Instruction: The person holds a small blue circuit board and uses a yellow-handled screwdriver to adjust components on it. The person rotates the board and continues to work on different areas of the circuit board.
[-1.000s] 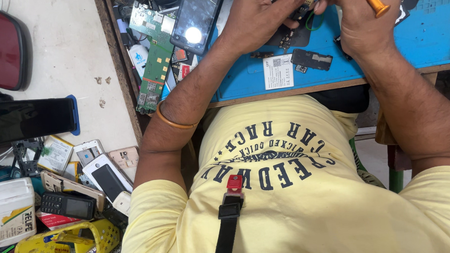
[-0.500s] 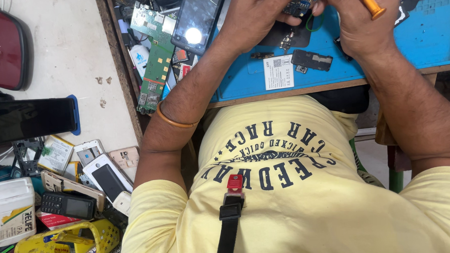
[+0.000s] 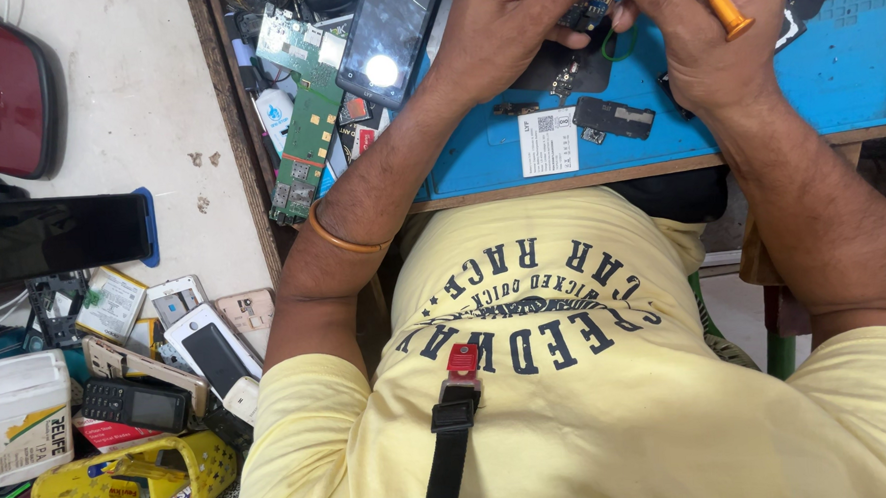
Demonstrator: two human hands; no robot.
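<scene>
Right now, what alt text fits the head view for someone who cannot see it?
Both hands work over a blue mat: the left hand holds a small circuit part, the right hand an orange-handled tool. Phones and green boards clutter the left.

A white label card [image 3: 548, 142] lies on my blue mat; a dark phone screen [image 3: 387, 40] glares upper left; a white tub [image 3: 22, 416] stands lower left beside a black keypad phone [image 3: 134, 405]

A phone repair workshop: circuit boards [image 3: 307, 136], a blue work mat [image 3: 830, 78] and dismantled phones [image 3: 186, 346] lie about.
</scene>
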